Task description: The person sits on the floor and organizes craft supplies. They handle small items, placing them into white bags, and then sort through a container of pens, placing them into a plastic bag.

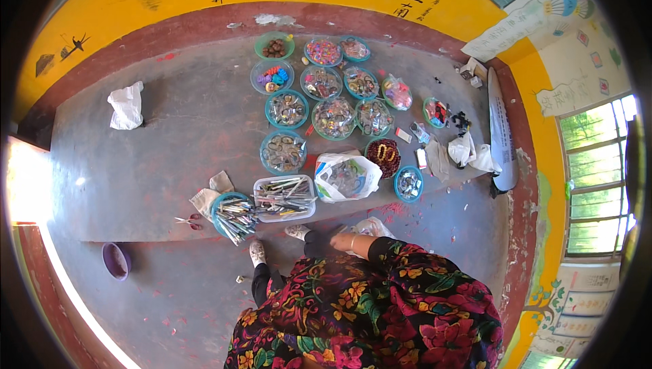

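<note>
My right hand [342, 241] hangs low in front of my body, beside a whitish plastic bag [374, 227]; whether its fingers hold anything cannot be told. My left hand is out of view. Before me on a raised concrete platform stand a teal basket of pens [235, 217], a clear plastic tub of pens [284, 196] and a white plastic bag with clear-wrapped items [347, 178]. Red-handled scissors [191, 221] lie left of the pens. Farther back are several round baskets, among them a basket of bagged items [283, 153] and one of dark red beads [383, 157].
The platform's front edge runs just before my feet. A purple basin [116, 261] stands on the lower floor at left. A crumpled white bag [126, 106] lies at the back left. White bags [461, 149] and a long rolled sheet [501, 129] lie at right.
</note>
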The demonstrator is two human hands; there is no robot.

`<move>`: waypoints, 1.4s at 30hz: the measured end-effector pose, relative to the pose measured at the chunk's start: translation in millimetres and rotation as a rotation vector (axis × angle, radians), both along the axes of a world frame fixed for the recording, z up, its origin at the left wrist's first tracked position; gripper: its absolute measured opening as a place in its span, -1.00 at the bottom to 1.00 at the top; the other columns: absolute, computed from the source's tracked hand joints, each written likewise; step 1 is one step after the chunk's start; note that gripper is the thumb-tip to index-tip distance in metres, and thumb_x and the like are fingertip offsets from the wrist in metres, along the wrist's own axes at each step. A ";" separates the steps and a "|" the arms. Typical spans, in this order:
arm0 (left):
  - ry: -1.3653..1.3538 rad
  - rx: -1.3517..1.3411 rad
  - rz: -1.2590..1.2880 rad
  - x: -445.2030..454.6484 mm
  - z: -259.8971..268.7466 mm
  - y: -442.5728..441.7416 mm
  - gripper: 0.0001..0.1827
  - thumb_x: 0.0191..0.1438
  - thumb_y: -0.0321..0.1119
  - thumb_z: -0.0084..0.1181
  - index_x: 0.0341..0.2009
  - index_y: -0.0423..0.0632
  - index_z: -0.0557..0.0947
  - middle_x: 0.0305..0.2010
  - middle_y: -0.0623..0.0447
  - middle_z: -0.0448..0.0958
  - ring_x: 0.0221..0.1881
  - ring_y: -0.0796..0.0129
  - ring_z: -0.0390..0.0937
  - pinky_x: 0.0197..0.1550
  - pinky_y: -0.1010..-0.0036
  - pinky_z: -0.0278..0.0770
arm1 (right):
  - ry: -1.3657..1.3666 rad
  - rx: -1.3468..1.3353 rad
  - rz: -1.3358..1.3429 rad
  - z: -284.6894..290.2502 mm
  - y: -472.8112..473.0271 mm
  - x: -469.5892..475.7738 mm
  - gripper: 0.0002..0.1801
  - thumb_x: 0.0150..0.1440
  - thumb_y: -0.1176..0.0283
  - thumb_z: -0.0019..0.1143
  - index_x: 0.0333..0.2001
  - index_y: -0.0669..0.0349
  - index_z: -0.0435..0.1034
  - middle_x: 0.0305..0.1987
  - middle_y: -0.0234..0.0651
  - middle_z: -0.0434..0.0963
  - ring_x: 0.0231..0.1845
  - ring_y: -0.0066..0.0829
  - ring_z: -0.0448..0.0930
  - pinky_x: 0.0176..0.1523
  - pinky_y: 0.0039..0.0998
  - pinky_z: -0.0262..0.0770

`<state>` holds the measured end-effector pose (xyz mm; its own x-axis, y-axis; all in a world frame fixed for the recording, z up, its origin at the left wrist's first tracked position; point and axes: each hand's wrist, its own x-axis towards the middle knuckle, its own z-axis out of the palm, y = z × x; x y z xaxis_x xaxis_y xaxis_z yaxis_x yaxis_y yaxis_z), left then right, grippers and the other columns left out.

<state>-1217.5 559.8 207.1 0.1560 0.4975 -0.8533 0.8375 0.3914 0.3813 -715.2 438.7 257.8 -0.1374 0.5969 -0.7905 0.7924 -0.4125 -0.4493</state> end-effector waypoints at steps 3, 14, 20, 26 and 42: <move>0.040 -0.012 0.012 -0.3 -0.8 -31.6 -0.67 -0.04 -0.15 0.01 -0.23 -0.06 0.59 -0.21 -0.09 0.56 -0.14 0.08 0.50 -0.10 0.29 0.44 | 0.029 0.000 -0.107 -4.7 11.2 -4.3 -0.64 -0.06 0.33 -0.09 -0.16 0.13 0.47 -0.12 -0.12 0.52 -0.07 -0.12 0.50 0.02 -0.24 0.36; 0.102 0.219 -0.168 64.7 36.7 -43.7 -0.69 0.04 -0.23 -0.10 -0.18 -0.08 0.56 -0.11 -0.16 0.49 0.00 -0.04 0.39 0.08 0.24 0.32 | -0.178 0.093 -0.103 -17.2 -19.0 -66.3 -0.66 0.05 0.31 -0.11 -0.07 0.10 0.35 -0.13 -0.06 0.46 -0.05 -0.03 0.44 -0.04 -0.12 0.37; -0.077 0.559 -0.317 49.8 -34.9 -87.1 -0.73 0.01 -0.29 -0.04 -0.22 -0.15 0.54 -0.09 -0.17 0.46 0.10 -0.05 0.29 0.21 0.23 0.17 | -0.147 0.318 0.269 -39.1 15.9 -101.4 -0.68 0.04 0.36 -0.07 -0.08 0.12 0.33 -0.03 -0.21 0.37 0.07 -0.20 0.34 0.06 -0.19 0.24; -0.296 0.521 -0.475 58.5 -53.2 -86.5 -0.68 0.01 -0.28 -0.02 -0.16 -0.17 0.53 -0.03 -0.15 0.44 0.15 -0.02 0.25 0.26 0.25 0.08 | 0.024 0.421 0.562 -83.7 49.8 -98.5 -0.63 0.01 0.38 -0.05 -0.05 0.11 0.32 0.05 -0.20 0.34 0.15 -0.25 0.30 0.12 -0.19 0.16; -0.387 0.784 -0.420 38.1 -69.3 -22.8 -0.61 -0.29 -0.36 0.18 -0.24 -0.11 0.58 -0.03 -0.12 0.44 0.08 -0.03 0.34 0.04 0.23 0.35 | 0.522 0.751 0.755 -144.1 153.5 -100.4 -0.67 -0.09 0.47 0.01 -0.17 0.21 0.38 0.05 -0.20 0.40 0.11 -0.32 0.39 0.19 -0.19 0.16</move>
<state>-1179.3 537.0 137.8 0.6512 0.7429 -0.1548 0.6124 -0.3939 0.6855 -815.5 592.3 113.7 -0.8560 0.5166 -0.0202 0.3707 0.5862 -0.7204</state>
